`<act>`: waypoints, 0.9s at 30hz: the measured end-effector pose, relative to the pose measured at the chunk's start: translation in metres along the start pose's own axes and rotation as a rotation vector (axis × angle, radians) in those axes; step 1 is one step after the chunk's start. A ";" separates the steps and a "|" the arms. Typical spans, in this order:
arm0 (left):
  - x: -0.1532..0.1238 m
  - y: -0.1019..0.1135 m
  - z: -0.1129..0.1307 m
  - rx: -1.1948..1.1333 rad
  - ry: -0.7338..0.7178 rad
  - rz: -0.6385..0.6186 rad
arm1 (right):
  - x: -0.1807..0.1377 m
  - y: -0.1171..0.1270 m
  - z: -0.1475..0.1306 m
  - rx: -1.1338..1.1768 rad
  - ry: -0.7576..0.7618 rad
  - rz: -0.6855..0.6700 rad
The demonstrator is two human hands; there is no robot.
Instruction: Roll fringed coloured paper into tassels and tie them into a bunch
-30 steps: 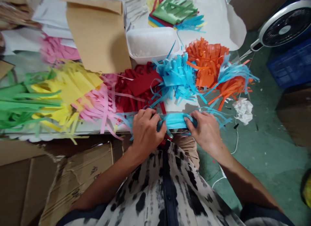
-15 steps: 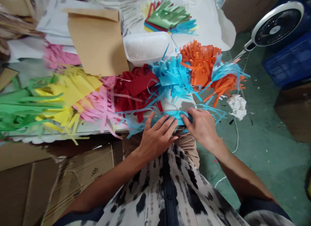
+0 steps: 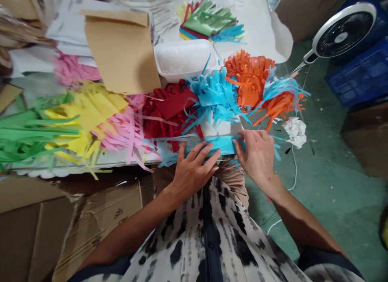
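Observation:
A folded strip of blue fringed paper [image 3: 222,144] lies along the table's near edge. My left hand [image 3: 194,170] rests flat on its left part with the fingers stretched out. At the strip's right end, the fingers of my right hand [image 3: 257,154] lie on the paper, extended and pressing it down. Loose blue fringes [image 3: 165,156] spill out to the left of my left hand.
Piles of cut fringe paper cover the table: green [image 3: 21,132], yellow [image 3: 85,112], pink [image 3: 127,132], red [image 3: 169,108], blue [image 3: 215,94], orange [image 3: 253,77]. Behind them lie a brown envelope [image 3: 121,51] and a white tray [image 3: 184,59]. A fan [image 3: 342,31] stands on the floor at right; cardboard [image 3: 60,225] sits below left.
Both hands were curled around the blue strip a second ago; the left hand has opened flat onto it and the right hand has spread its fingers and slid slightly right.

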State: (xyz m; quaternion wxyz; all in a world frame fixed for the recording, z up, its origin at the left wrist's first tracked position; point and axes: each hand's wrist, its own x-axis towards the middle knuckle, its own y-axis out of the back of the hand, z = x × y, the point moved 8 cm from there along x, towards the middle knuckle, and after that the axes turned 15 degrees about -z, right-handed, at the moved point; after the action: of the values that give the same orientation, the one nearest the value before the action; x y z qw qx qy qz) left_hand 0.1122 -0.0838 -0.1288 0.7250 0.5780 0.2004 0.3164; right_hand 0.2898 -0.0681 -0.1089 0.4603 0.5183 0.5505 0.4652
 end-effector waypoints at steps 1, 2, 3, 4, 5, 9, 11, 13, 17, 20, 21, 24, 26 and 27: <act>0.000 0.000 0.000 -0.001 0.002 -0.004 | -0.006 0.004 -0.001 0.002 0.024 0.037; 0.000 -0.001 0.000 -0.005 0.005 -0.006 | -0.013 0.006 -0.006 0.002 0.073 0.065; 0.001 -0.001 0.000 -0.011 0.007 -0.007 | -0.019 0.007 -0.012 0.000 0.144 0.070; 0.001 -0.001 0.000 -0.016 0.009 -0.006 | -0.026 0.005 -0.019 0.000 0.227 0.061; 0.001 -0.001 0.001 -0.021 0.009 -0.004 | -0.033 0.002 -0.026 -0.001 0.307 0.041; -0.003 0.004 -0.005 0.002 -0.023 -0.004 | -0.046 -0.012 -0.026 0.053 0.380 -0.025; -0.011 0.012 -0.018 0.040 -0.047 0.002 | -0.046 -0.017 -0.015 0.097 0.351 -0.063; -0.024 0.026 -0.039 0.062 -0.052 0.029 | -0.045 -0.018 -0.009 0.109 0.346 -0.096; -0.059 0.066 -0.104 -0.076 0.114 0.187 | -0.043 -0.012 -0.009 0.052 0.368 -0.063; -0.085 0.097 -0.134 -0.150 0.363 0.432 | -0.038 -0.010 -0.013 0.055 0.366 -0.060; -0.091 0.105 -0.131 -0.110 0.422 0.531 | -0.036 -0.011 -0.014 0.057 0.356 -0.081; -0.074 0.105 -0.089 -0.009 0.350 0.574 | -0.031 -0.013 -0.017 0.039 0.334 -0.128; -0.037 0.076 -0.043 -0.107 0.040 0.304 | -0.029 -0.011 -0.020 0.005 0.338 -0.136; -0.022 0.058 -0.022 -0.116 -0.083 0.177 | -0.028 -0.010 -0.022 -0.016 0.346 -0.136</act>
State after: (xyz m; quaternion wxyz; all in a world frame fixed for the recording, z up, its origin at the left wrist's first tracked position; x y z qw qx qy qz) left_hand 0.0691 -0.0759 -0.0796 0.7341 0.5632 0.0999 0.3658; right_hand 0.2675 -0.0973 -0.1148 0.3935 0.3884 0.6516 0.5194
